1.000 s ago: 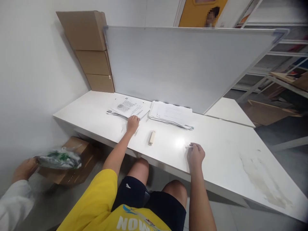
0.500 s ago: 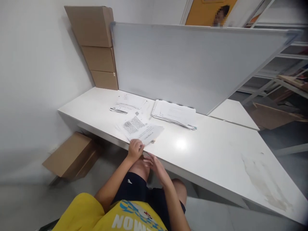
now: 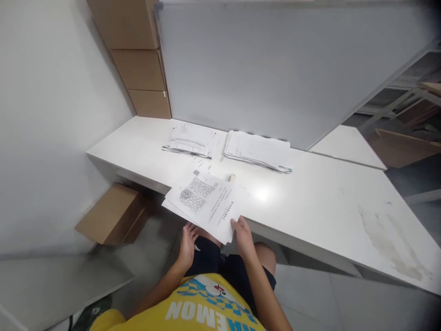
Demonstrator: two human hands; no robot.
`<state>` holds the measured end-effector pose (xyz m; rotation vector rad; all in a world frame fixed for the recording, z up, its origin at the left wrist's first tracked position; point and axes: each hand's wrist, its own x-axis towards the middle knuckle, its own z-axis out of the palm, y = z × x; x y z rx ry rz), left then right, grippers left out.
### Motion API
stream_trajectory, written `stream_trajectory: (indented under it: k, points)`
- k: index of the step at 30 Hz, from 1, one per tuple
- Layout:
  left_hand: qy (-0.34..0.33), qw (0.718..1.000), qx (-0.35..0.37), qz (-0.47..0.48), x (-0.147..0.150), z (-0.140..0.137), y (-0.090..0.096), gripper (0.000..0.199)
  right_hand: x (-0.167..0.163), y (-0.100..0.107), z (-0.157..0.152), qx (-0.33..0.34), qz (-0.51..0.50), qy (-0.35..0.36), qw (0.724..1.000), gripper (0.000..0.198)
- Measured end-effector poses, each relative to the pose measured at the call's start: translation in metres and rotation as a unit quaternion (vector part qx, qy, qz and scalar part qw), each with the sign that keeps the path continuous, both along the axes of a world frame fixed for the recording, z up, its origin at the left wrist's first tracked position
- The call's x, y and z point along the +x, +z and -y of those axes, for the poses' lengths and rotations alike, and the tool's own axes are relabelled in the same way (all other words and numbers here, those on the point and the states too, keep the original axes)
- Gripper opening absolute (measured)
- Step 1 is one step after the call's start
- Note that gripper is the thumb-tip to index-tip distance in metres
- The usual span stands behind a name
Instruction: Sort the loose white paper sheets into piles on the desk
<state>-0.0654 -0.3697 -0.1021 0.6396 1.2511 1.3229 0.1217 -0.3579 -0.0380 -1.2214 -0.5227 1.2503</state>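
Note:
Printed sheets of paper [image 3: 206, 202], with a round stamp and text blocks, overhang the desk's front edge above my lap. My right hand [image 3: 243, 234] pinches their near right corner, thumb on top. Just below the sheets' near left edge is my left hand [image 3: 187, 243], its fingers loosely stretched out and holding nothing that I can see. Beyond the sheets lies a small whitish block [image 3: 232, 178], possibly an eraser.
Two paper stacks, a left stack [image 3: 189, 139] and a thicker right stack [image 3: 260, 151], lie on the white desk [image 3: 320, 207]. A whiteboard [image 3: 268, 73] stands behind them. Cardboard boxes [image 3: 144, 69] are piled at the back left; another box [image 3: 106, 214] sits below the desk.
My right hand has moved up and taken hold of the sheets' corner. My left hand has let go of their edge and dropped lower. The sheets now stick out over the desk edge.

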Motion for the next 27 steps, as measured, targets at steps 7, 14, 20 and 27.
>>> stream_trajectory:
  k: [7,14,20,27]
  points:
    - [-0.034,0.981,-0.016,0.189,-0.013,-0.036,0.035,0.040,0.024,-0.012,0.036,-0.061,0.093,-0.049,0.993,0.036]
    - [-0.012,0.990,-0.052,0.127,-0.021,-0.016,0.010,0.033,0.024,-0.037,0.064,-0.071,0.083,-0.154,0.982,0.033]
    - [-0.022,0.990,-0.015,0.138,-0.018,0.004,0.012,0.035,0.026,-0.049,0.061,-0.054,0.070,-0.177,0.980,0.030]
    - [-0.040,0.992,0.017,0.116,-0.021,0.001,0.014,0.036,0.045,-0.057,0.059,-0.061,0.080,-0.101,0.990,0.036]
